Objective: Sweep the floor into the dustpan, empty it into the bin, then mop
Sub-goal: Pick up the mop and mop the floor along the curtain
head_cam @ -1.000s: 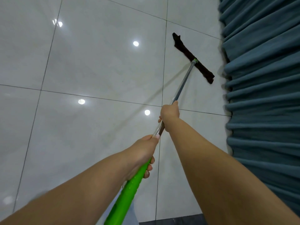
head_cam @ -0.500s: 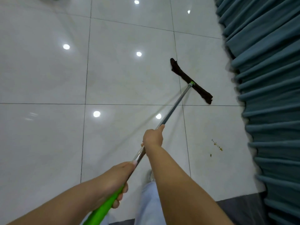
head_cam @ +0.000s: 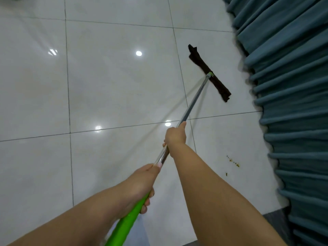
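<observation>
Green-handled mop [head_cam: 195, 98] rests on the tiled floor [head_cam: 106, 86], fingers of left hand [head_cam: 142, 183] and right hand [head_cam: 175, 135] wrapped around it.

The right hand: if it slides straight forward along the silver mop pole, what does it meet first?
The right hand would probably reach the small green joint on the dark brown flat mop head; the silver mop pole looks bare until there.

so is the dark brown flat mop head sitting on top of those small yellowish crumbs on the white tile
No, the dark brown flat mop head lies farther away on the white tile, while the small yellowish crumbs sit apart from it near the teal curtain.
</observation>
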A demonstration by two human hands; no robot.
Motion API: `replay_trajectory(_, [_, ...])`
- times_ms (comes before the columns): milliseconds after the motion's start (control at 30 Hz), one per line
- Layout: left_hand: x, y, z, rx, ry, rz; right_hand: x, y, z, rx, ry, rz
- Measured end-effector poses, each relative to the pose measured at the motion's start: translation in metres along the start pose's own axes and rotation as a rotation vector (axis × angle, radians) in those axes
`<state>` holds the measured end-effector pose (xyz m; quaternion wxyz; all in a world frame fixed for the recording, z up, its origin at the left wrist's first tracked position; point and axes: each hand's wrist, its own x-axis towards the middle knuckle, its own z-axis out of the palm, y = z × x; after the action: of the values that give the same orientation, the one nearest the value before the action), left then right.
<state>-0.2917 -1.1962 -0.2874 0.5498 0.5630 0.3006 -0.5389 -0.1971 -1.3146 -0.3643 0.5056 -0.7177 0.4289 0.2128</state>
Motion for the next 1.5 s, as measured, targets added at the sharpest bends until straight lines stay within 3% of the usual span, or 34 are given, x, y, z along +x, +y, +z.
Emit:
replay_trajectory(133, [0.029, 0.062, 0.015, 0.000, -0.016, 0.013, 0.051, -0.048, -0.022, -0.031, -0.001, 0.008])
replay_trajectory(267, [0.034, 0.082, 0.008, 0.030, 0.001, 0.014, 0.063, -0.063, -0.020, -0.033, 0.004, 0.035])
replay_trajectory(567, [-0.009, 0.031, -0.051, 0.189, 0.095, -0.104, -0.007, -0.032, 0.038, -0.088, 0.031, 0.157])
replay_trajectory(967, [-0.096, -0.051, -0.148, 0.425, 0.072, -0.086, -0.135, 0.016, 0.124, 0.364, 0.111, 0.242])
replay_trajectory(1133, [-0.117, -0.062, -0.184, 0.599, 0.125, 0.047, -0.153, 0.021, 0.145, 0.539, 0.010, 0.258])
replay_trajectory(1300, [-0.110, -0.069, -0.172, 0.765, 0.196, 0.136, -0.152, 0.029, 0.142, 0.535, 0.072, 0.229])
replay_trajectory(1500, [-0.110, -0.053, -0.136, 0.898, 0.146, 0.217, -0.144, 0.041, 0.099, 0.536, 0.177, 0.261])
